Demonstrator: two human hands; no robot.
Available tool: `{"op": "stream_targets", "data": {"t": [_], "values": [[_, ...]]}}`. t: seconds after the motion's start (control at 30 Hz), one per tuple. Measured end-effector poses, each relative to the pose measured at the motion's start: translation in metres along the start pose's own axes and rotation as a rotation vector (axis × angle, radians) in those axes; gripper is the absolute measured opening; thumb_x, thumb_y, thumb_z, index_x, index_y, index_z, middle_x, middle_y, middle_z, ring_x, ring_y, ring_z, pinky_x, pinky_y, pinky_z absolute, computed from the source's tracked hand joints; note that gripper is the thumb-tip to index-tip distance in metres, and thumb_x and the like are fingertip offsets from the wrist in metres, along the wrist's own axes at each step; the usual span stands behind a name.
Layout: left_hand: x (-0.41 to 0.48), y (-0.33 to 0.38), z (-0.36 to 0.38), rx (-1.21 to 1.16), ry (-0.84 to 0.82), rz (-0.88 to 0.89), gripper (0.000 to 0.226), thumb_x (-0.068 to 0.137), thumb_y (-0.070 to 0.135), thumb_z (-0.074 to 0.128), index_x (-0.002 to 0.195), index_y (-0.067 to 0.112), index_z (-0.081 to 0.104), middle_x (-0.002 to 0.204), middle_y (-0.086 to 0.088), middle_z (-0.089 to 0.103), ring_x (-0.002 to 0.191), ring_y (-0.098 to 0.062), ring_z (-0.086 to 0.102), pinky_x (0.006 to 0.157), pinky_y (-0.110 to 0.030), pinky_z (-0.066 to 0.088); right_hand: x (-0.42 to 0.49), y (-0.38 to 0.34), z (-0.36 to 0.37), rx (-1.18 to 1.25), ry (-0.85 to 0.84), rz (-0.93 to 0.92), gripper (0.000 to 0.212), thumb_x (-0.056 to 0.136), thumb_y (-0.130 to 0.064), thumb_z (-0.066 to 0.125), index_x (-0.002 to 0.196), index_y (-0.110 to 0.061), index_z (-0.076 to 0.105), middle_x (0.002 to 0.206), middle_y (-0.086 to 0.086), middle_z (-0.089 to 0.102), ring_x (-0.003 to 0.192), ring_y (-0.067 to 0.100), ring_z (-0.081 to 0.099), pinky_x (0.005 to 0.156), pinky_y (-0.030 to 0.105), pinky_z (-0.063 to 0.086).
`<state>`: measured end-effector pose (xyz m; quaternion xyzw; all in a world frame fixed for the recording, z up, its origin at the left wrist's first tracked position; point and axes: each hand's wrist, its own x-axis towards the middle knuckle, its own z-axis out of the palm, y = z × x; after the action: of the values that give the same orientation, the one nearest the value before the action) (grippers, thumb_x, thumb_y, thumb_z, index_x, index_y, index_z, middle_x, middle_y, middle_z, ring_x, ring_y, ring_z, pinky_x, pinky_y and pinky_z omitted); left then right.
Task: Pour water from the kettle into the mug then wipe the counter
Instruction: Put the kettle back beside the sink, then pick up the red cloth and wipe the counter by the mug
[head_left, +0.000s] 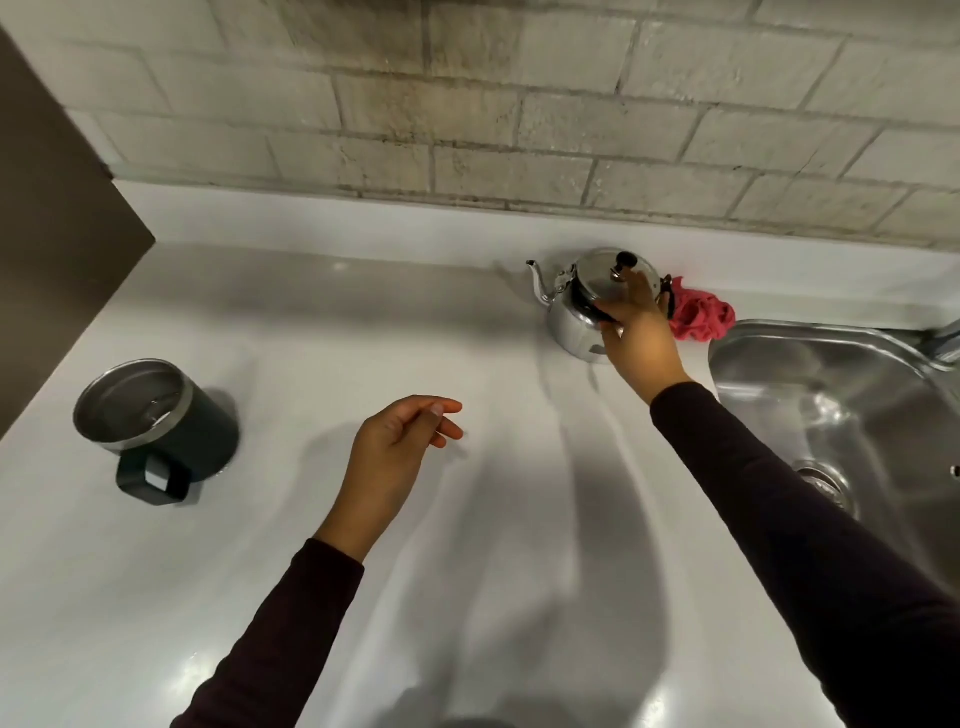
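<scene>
A polished steel kettle (576, 317) sits at the back of the glossy white desk (260, 571), close to the low upstand under a wall of rough, grey-stained brick tiles (467, 104). Its body is round and mirror-bright, with a thin curved spout pointing left and a domed lid topped by a small black knob. The right hand (636, 332) reaches over it; its grip is wrapped around the kettle's dark handle, fingers curled across the top beside the lid. Just behind and right of the kettle lies a crumpled pink cloth (701, 314), soft and bunched, touching or nearly touching the kettle's far side.

Well to the left stands a dark matte mug (208, 421) with a brushed metal interior and a squared, blocky handle facing the viewer. The left hand (397, 452) hovers above the desk between mug and kettle, its grip loose and spread, holding nothing. Both arms wear dark long sleeves. A stainless steel sink (753, 364) with rounded corners is sunk into the desk on the right.
</scene>
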<state>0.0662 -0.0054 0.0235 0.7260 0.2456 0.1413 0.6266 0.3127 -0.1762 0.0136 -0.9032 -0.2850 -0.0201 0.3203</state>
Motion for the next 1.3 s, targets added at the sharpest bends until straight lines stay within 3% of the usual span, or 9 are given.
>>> {"op": "stream_targets", "data": {"t": [0.2, 0.3, 0.43, 0.53, 0.6, 0.73, 0.83, 1.03, 1.3], "values": [[-0.012, -0.002, -0.048, -0.002, 0.066, -0.005, 0.026, 0.093, 0.022, 0.047, 0.085, 0.033, 0.070, 0.072, 0.017, 0.073, 0.067, 0.001, 0.062, 0.079, -0.025, 0.049, -0.045, -0.062, 0.041, 0.023, -0.005, -0.079, 0.025, 0.085, -0.001, 0.060, 0.108, -0.008, 0.068, 0.125, 0.015, 0.058, 0.122, 0.028, 0.051, 0.116, 0.053, 0.014], [-0.019, -0.009, -0.077, -0.005, 0.103, -0.004, 0.028, 0.094, 0.022, 0.047, 0.084, 0.036, 0.070, 0.072, 0.016, 0.073, 0.068, 0.001, 0.062, 0.078, -0.024, 0.050, -0.074, -0.106, 0.070, 0.095, -0.012, -0.097, 0.021, 0.085, -0.001, 0.059, 0.100, -0.010, 0.071, 0.108, 0.008, 0.069, 0.105, 0.022, 0.061, 0.113, 0.049, 0.023], [-0.026, -0.021, -0.104, -0.030, 0.128, -0.015, 0.032, 0.093, 0.019, 0.048, 0.079, 0.038, 0.070, 0.070, 0.014, 0.073, 0.066, 0.000, 0.062, 0.075, -0.024, 0.048, -0.104, -0.149, 0.101, 0.170, 0.030, -0.117, 0.015, 0.084, -0.001, 0.063, 0.092, -0.008, 0.073, 0.083, 0.008, 0.075, 0.077, 0.024, 0.067, 0.082, 0.041, 0.052], [-0.027, -0.028, -0.114, -0.033, 0.099, -0.025, 0.032, 0.093, 0.020, 0.048, 0.079, 0.038, 0.070, 0.070, 0.014, 0.073, 0.065, 0.000, 0.062, 0.075, -0.023, 0.049, -0.117, -0.157, 0.114, 0.206, 0.070, 0.028, 0.015, 0.086, -0.006, 0.059, 0.091, -0.013, 0.071, 0.052, 0.002, 0.057, 0.048, 0.021, 0.052, 0.059, 0.019, 0.044], [-0.027, -0.032, -0.115, -0.022, 0.063, -0.018, 0.030, 0.093, 0.022, 0.048, 0.080, 0.038, 0.070, 0.071, 0.014, 0.073, 0.066, 0.000, 0.062, 0.073, -0.020, 0.049, -0.118, -0.149, 0.115, 0.211, 0.106, 0.137, 0.015, 0.087, -0.010, 0.056, 0.091, -0.017, 0.069, 0.048, 0.000, 0.048, 0.044, 0.020, 0.045, 0.049, 0.010, 0.035], [-0.015, -0.027, -0.097, 0.003, -0.053, -0.009, 0.027, 0.094, 0.021, 0.047, 0.085, 0.034, 0.069, 0.072, 0.016, 0.073, 0.069, -0.001, 0.063, 0.075, -0.021, 0.050, -0.115, -0.115, 0.095, 0.225, 0.199, 0.304, 0.016, 0.088, -0.011, 0.054, 0.092, -0.018, 0.067, 0.051, -0.002, 0.046, 0.047, 0.012, 0.043, 0.050, 0.010, 0.035], [-0.003, -0.019, -0.069, -0.003, -0.078, 0.009, 0.027, 0.093, 0.018, 0.047, 0.085, 0.031, 0.070, 0.069, 0.017, 0.072, 0.066, 0.001, 0.062, 0.072, -0.015, 0.049, -0.107, -0.077, 0.069, 0.211, 0.257, 0.403, 0.018, 0.087, -0.010, 0.051, 0.095, -0.016, 0.067, 0.055, 0.003, 0.049, 0.052, 0.017, 0.047, 0.055, 0.024, 0.041], [0.014, -0.012, -0.006, 0.002, -0.137, 0.035, 0.028, 0.094, 0.017, 0.046, 0.085, 0.032, 0.069, 0.070, 0.018, 0.072, 0.067, 0.000, 0.062, 0.070, -0.011, 0.049, -0.064, 0.014, 0.011, 0.061, 0.340, 0.468, 0.021, 0.088, -0.008, 0.050, 0.101, -0.008, 0.067, 0.077, 0.016, 0.069, 0.067, 0.026, 0.059, 0.065, 0.031, 0.048], [0.027, -0.006, 0.069, 0.002, -0.157, -0.006, 0.028, 0.094, 0.015, 0.045, 0.087, 0.025, 0.070, 0.077, 0.004, 0.071, 0.064, 0.001, 0.061, 0.067, -0.007, 0.047, 0.023, 0.126, -0.017, -0.329, 0.023, 0.487, 0.034, 0.085, 0.001, 0.045, 0.115, -0.005, 0.060, 0.134, 0.019, 0.047, 0.119, 0.033, 0.048, 0.097, 0.037, 0.046]]}}
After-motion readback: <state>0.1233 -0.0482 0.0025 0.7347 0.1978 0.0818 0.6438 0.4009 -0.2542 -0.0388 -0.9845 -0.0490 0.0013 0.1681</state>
